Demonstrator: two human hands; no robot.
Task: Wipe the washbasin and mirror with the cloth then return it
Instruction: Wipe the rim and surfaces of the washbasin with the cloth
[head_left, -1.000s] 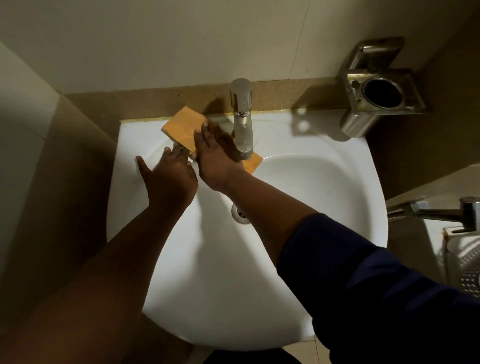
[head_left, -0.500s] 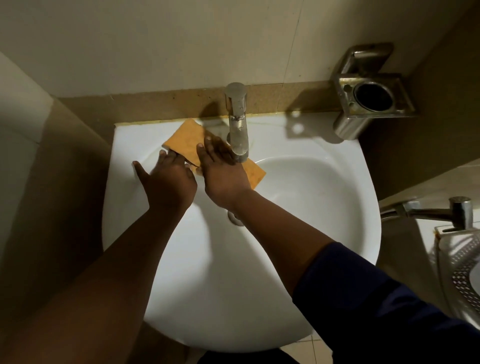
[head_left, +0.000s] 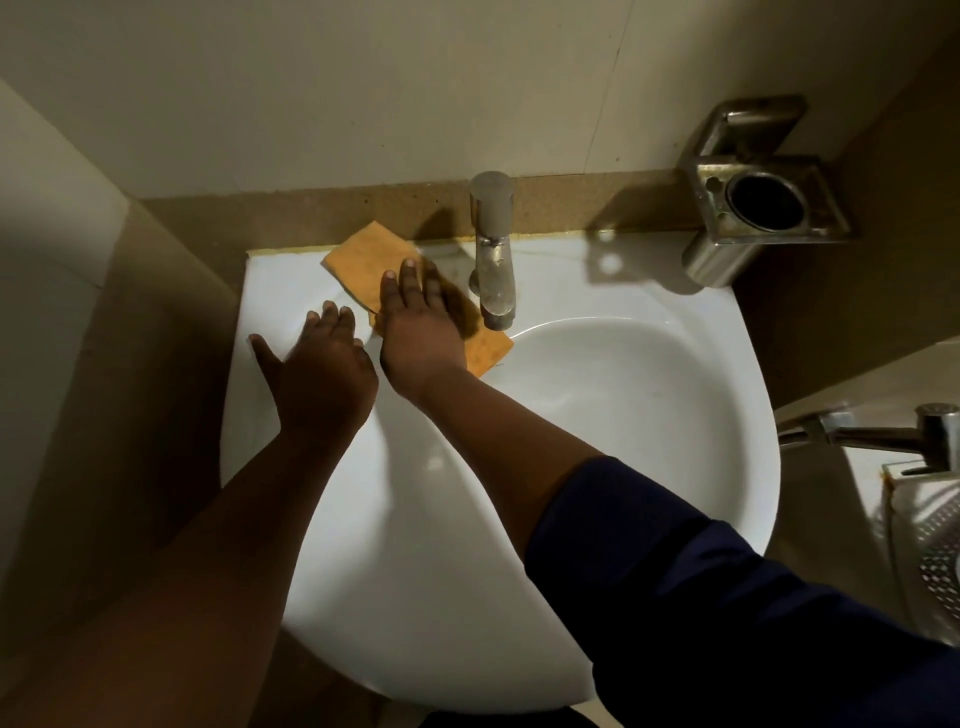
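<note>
**Flat palm on the cloth, back-left of the basin**

Your right hand pressed the orange cloth with straight fingers, not gripping it. The cloth lay on the washbasin back rim, near its left corner, just left of the tap. Your left hand rested spread open on the left rim.

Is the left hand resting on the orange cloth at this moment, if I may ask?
No, the left hand lies flat on the bare washbasin rim, while the right hand presses the orange cloth.
</note>
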